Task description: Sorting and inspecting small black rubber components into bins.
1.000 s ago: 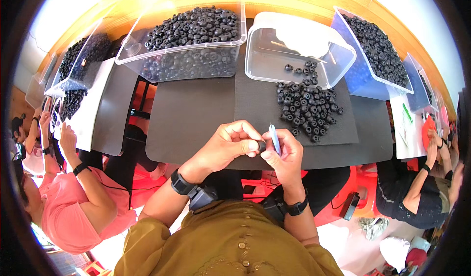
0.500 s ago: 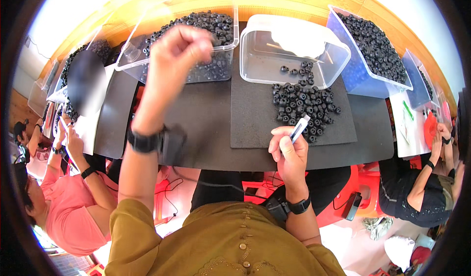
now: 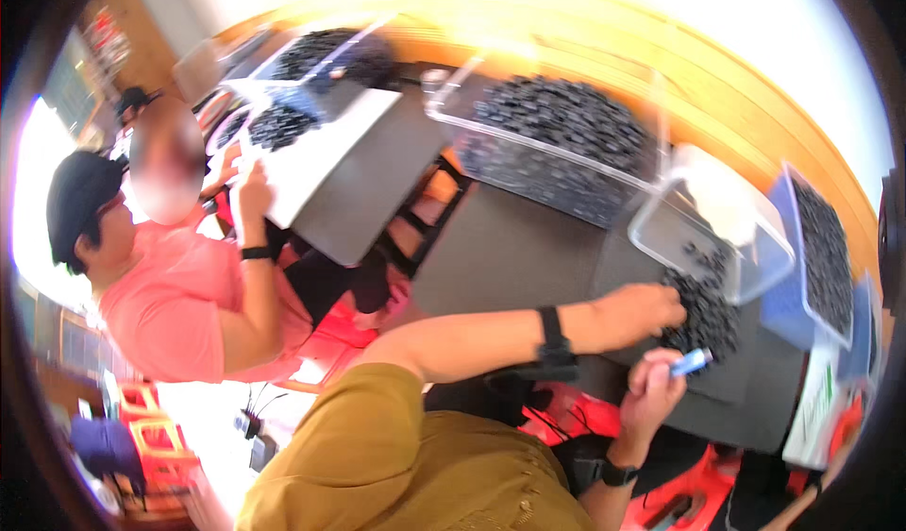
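Note:
My left hand (image 3: 642, 318) reaches across to the near left side of a loose pile of black round beads (image 3: 703, 306). Its fingers are curled down at the beads; blur hides whether one is between them. Just nearer to me, my right hand (image 3: 653, 386) grips a white and pale blue pen-shaped tool (image 3: 693, 362), whose end points right over the pile's near edge. The pile lies on a dark mat (image 3: 618, 265) and runs back into a clear plastic tub (image 3: 665, 225) lying on its side.
A large clear bin (image 3: 538, 187) of black beads stands at the back of the grey table (image 3: 500, 262). Another bluish bin (image 3: 789, 306) of beads is at right. At left, a co-worker in a pink top (image 3: 179, 295) sits by a white board (image 3: 342, 134).
The view has turned left and tilted. My left hand has come from above the large bin to the bead pile, near my right hand, which still holds the pen-shaped tool.

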`<action>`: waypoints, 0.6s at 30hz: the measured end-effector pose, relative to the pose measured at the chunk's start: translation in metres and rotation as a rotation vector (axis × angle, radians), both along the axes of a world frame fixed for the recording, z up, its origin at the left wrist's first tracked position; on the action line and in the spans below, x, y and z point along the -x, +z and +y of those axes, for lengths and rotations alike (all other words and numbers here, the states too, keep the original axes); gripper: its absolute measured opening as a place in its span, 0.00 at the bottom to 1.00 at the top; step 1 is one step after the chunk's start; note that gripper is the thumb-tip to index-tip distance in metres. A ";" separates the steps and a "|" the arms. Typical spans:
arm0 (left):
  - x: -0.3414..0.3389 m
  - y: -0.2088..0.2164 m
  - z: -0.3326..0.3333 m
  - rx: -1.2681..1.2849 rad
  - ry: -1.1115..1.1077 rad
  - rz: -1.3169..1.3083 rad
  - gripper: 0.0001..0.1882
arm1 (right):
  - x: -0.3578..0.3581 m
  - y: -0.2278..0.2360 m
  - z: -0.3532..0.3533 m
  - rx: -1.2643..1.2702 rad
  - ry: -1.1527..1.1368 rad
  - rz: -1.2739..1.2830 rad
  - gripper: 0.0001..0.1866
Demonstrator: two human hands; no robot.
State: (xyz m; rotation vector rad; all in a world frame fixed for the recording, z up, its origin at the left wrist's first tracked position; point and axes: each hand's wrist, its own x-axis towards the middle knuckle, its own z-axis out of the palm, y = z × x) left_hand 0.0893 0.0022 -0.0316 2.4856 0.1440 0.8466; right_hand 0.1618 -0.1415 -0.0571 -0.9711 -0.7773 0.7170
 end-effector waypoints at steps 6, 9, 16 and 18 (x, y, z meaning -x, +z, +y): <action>0.016 0.002 -0.004 0.122 0.000 0.028 0.11 | 0.001 0.002 0.000 -0.072 0.131 0.011 0.18; 0.028 0.007 0.001 0.242 -0.004 -0.047 0.11 | 0.007 0.009 0.001 0.008 0.144 -0.064 0.18; 0.060 0.009 -0.009 0.489 0.032 -0.142 0.08 | 0.008 0.012 0.005 0.130 0.136 -0.184 0.21; 0.065 0.003 -0.015 0.466 0.009 -0.104 0.07 | 0.008 0.014 0.003 0.048 0.126 -0.168 0.22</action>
